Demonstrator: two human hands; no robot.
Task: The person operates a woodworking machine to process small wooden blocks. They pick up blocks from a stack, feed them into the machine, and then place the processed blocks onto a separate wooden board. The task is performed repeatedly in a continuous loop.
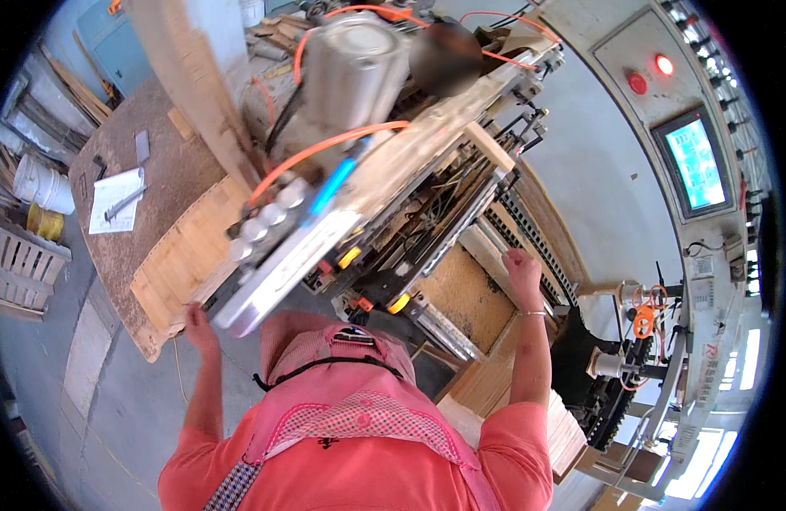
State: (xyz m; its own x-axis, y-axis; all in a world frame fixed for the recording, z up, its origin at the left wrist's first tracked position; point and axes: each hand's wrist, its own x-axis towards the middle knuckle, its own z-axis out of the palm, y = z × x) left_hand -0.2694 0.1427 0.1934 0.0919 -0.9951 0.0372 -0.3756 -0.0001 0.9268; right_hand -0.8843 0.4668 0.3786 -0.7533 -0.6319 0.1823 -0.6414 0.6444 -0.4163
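Observation:
My left hand (202,330) is closed at the near edge of a light wooden panel (192,253), which lies on a brown table (124,289). Its fingertips are beside that edge, and what they hold, if anything, does not show. On the right, my right hand (523,274) is closed over the machine, beside a pale wooden strip (485,255) and a dark toothed rail (542,253). Its curled fingers hide whatever may be in them. Below the strip, a sawdust-covered bed (461,294) sits inside the machine frame.
A silver metal beam (282,277) with round knobs and an orange hose (325,140) crosses between my arms. A control panel with a lit screen (695,164) stands at right. Stacked wood (567,434) lies by my right elbow. Paper and a caliper (124,203) lie on the table.

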